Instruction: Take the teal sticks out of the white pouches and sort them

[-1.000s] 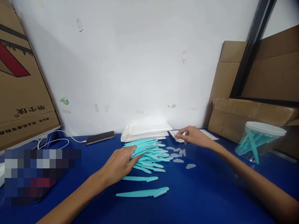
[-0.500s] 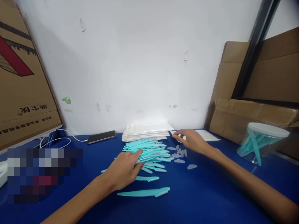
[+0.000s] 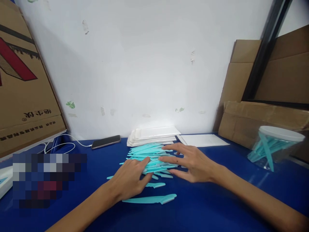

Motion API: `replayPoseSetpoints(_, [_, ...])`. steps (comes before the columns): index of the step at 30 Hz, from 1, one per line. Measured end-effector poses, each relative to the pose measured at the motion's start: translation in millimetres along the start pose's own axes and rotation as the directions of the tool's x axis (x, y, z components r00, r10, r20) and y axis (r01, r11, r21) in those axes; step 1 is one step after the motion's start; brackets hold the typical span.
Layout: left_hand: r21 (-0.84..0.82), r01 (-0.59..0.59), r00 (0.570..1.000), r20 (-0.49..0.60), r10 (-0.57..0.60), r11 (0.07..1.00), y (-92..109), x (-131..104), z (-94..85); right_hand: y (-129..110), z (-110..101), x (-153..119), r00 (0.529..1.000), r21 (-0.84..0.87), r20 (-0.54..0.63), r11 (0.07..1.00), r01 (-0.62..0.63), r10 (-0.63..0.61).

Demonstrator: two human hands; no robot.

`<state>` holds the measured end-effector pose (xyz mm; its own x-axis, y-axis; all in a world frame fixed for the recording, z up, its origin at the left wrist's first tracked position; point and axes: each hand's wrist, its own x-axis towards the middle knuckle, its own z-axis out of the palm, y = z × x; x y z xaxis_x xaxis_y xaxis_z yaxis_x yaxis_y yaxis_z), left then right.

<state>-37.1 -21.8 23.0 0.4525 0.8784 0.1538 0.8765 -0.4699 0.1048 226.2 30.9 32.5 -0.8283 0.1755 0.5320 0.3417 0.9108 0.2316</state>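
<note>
"While the left hand [image 3: 130, 180] grips, what do its fingers do?"

"Its thumb and pointing finger are clamped on a bunch of flat teal plastic sticks [image 3: 158, 165]. The bunch is on the big heap of the same sticks [image 3: 145, 149], mid worktop [image 3: 207, 199], toward the back edge."

"And the right hand [image 3: 195, 162]?"

"Its fingers are apart, at the bunch's right end. I can't tell if they touch it."

"What else is near?"

"Two loose teal sticks [image 3: 152, 199] lie in front of the heap. A stack of thin white packs [image 3: 154, 132] sits just behind it, by the back edge, with a flat white sheet [image 3: 205, 140] on its right. A clear round tub with a white lid [image 3: 287, 149] stands toward the right edge."
</note>
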Motion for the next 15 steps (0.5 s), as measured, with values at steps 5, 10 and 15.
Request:
replayPoseSetpoints(5, [0.020,-0.008,1.000,0.002,0.007,1.000,0,-1,0.3,4,8,-4,0.994,-0.084,-0.084,0.994,0.065,-0.072])
replayPoseSetpoints(10, [0.053,-0.035,0.999,-0.005,0.035,0.998,-1,-2,0.5,-1,9,-3,0.990,-0.028,-0.122,0.998,0.061,-0.064])
replayPoseSetpoints(15, [0.114,-0.056,0.998,-0.006,0.058,0.992,-6,0,4.8,-2,12,-3,0.989,0.138,-0.146,0.990,0.012,0.008])
